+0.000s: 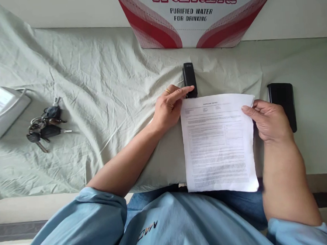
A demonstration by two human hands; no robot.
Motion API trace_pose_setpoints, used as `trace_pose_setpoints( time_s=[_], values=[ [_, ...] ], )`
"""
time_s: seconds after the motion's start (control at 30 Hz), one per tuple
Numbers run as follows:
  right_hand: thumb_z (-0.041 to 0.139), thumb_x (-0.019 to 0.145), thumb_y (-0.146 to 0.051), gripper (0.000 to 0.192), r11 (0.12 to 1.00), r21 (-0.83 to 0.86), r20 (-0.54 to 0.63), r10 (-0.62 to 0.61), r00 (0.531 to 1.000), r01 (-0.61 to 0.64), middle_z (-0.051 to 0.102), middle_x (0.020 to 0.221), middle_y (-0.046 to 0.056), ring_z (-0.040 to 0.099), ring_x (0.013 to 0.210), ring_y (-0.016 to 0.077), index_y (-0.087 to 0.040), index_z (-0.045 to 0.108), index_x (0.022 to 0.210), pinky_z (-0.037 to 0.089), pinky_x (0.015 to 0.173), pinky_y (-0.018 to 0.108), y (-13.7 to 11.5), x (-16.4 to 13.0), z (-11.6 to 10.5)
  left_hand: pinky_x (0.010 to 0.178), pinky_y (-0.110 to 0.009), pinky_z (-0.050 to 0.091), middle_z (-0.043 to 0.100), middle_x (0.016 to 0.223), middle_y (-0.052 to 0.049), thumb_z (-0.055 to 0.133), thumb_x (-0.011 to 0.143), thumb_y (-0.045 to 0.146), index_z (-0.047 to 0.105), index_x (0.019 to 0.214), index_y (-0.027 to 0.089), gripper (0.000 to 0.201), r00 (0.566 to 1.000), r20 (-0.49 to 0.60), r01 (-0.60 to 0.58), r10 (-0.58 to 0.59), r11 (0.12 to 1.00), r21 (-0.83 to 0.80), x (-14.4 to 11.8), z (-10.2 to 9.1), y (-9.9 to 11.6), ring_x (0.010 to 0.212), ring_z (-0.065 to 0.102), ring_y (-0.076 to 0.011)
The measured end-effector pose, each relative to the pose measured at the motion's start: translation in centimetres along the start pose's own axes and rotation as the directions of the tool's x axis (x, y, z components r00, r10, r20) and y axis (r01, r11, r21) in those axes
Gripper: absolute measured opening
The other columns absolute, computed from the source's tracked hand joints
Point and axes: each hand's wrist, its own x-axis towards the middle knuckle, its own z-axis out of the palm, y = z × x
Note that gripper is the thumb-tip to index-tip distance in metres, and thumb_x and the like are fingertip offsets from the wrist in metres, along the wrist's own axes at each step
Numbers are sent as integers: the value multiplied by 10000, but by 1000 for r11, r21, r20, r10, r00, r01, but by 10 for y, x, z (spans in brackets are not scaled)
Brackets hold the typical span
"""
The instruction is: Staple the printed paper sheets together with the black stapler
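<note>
Pinching likely floppy papers, the right hand holds their far right corner. Left hand lays one finger on the stapler, grip unclear.

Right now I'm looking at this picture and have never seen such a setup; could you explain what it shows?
There is no robot here, just a person's two bare hands. The single picture comes from a camera worn on the head, looking forward and down, so the wearer's own arms reach in from below.

The right hand grips a printed paper near its upper right corner. The left hand rests a fingertip on what looks like a black stapler just beyond the paper's top edge.

On the pale cloth to the left lie a bunch of keys and a white box; to the right, a flat black device, perhaps a phone. A drinking-water carton stands behind.
</note>
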Motion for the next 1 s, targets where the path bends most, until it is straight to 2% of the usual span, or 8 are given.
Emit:
trace_pose_setpoints(
  time_s=[0.13, 0.23, 0.43, 0.67, 0.73, 0.87, 0.93, 1.0],
  values=[
    [1245, 531, -805, 656, 999, -18, 112, 31, 993, -29, 833, 756, -2, 760, 768, 270, -326, 911, 831, 670, 689, 434, -4, -3, -2, 909, -338, 663, 913, 1237, -64, 652, 1230, 286, 801, 1664, 268, 459, 987, -13, 158, -159, 986, -43, 4, -4, 3, 911, 764, -178],
    [1270, 513, -726, 643, 998, 30, 92, 54, 994, -57, 839, 773, 12, 774, 788, 246, -290, 925, 835, 694, 761, 426, -11, -4, -3, 875, -360, 636, 908, 1075, -54, 639, 1294, 453, 817, 1361, 258, 273, 969, 19, 247, -246, 969, -21, 7, -8, 7, 834, 741, -186],
    [1262, 576, -652, 602, 996, 86, 55, 22, 998, -27, 894, 902, 30, 782, 833, 220, -257, 889, 836, 691, 845, 423, -15, -5, -9, 759, -392, 555, 760, 801, -56, 392, 1296, 864, 697, 882, 268, 787, 962, 144, 239, -234, 971, -19, 13, -22, 24, 760, 697, -213],
    [1138, 794, -676, 489, 985, -130, -8, -117, 993, 115, 851, 830, 5, 736, 776, 211, -272, 889, 913, 655, 769, 390, -2, -8, -11, 711, -353, 437, 597, 682, 34, 671, 1052, 409, 746, 931, 254, 211, 949, 266, 165, -171, 985, 46, 13, -23, 20, 658, 532, -167],
    [1014, 936, -608, 357, 933, -266, -139, -286, 948, 243, 839, 838, 10, 751, 757, 223, -277, 887, 972, 678, 790, 418, 0, -7, -17, 718, -353, 439, 620, 697, 26, 653, 1046, 377, 755, 938, 253, 194, 946, 262, 172, -192, 980, 96, 13, -22, 19, 666, 537, -172],
    [796, 1075, -468, 298, 716, -623, -305, -593, 745, 315, 917, 1114, 126, 892, 1069, 364, -268, 862, 1284, 742, 1025, 612, 12, 10, -48, 716, -358, 428, 669, 735, 6, 644, 1057, 377, 770, 956, 248, 207, 947, 259, 160, -191, 978, 136, 12, -20, 18, 671, 527, -177],
    [866, 1050, -520, 610, 589, -792, -272, -576, 771, 161, 924, 1454, 213, 782, 1488, 487, -276, 735, 1594, 710, 1152, 729, 24, 21, -66, 709, -353, 421, 681, 738, 5, 651, 1062, 377, 773, 961, 248, 204, 950, 254, 151, -183, 978, 143, 12, -20, 17, 673, 525, -179],
    [935, 1029, -630, 902, 511, -859, -295, -470, 832, -16, 859, 1637, 269, 692, 1576, 540, -267, 576, 1772, 601, 1306, 834, 38, 30, -78, 702, -349, 412, 676, 728, 9, 657, 1065, 377, 773, 964, 249, 200, 952, 250, 145, -178, 979, 144, 12, -19, 16, 670, 519, -178]
  ],
)
